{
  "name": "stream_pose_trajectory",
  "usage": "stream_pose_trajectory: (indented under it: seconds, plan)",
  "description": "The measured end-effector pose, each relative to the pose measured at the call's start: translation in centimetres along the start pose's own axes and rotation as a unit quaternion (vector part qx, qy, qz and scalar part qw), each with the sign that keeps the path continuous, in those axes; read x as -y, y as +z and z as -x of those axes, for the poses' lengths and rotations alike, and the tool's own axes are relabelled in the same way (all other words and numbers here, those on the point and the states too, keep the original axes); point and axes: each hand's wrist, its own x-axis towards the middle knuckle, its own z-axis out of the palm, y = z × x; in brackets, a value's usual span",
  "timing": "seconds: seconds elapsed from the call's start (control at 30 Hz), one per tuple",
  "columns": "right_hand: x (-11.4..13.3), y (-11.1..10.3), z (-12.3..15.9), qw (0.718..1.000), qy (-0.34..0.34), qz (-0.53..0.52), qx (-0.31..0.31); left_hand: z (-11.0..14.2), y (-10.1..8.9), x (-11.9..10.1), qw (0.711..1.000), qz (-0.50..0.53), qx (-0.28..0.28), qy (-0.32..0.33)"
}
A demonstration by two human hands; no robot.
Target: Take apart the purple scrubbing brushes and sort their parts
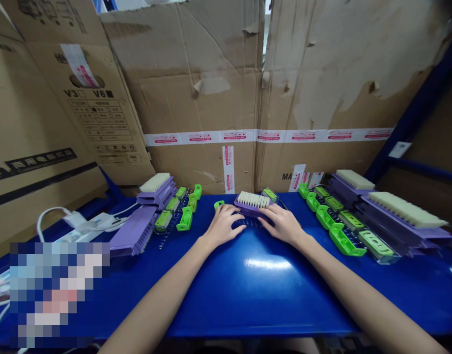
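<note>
A purple brush part with cream bristles facing up [253, 199] is at the middle of the blue table, toward the back. My left hand [223, 224] has its curved fingers at the brush's left end, close to a bright green plastic piece [219, 203]. At the right end, the fingers of my right hand [284, 224] are bent over the purple edge. Both thumbs point inward in front of it. Between them lies a dark coil spring [251, 223], partly hidden by the hands. Just behind the brush sits a clear-cased green piece [269, 193].
Purple brush parts [135, 228], green pieces [185, 219] and springs stand in rows at left. More green pieces [346, 240] and purple brushes [406, 209] line the right. A white power strip [82, 228] with cables lies far left. Cardboard [196, 108] walls the back.
</note>
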Motion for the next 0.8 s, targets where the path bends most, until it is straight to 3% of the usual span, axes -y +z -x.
stream_pose_trajectory:
  seconds: [0.37,0.8]
  plan:
    - [-0.3,0.7,-0.6,0.997,0.01,-0.082,0.012,0.3,1.3,0.3,0.998,-0.053,0.02,0.01]
    - [0.2,1.1,-0.3,0.997,0.002,-0.055,0.054,0.0,0.5,1.3,0.992,-0.112,-0.04,-0.053]
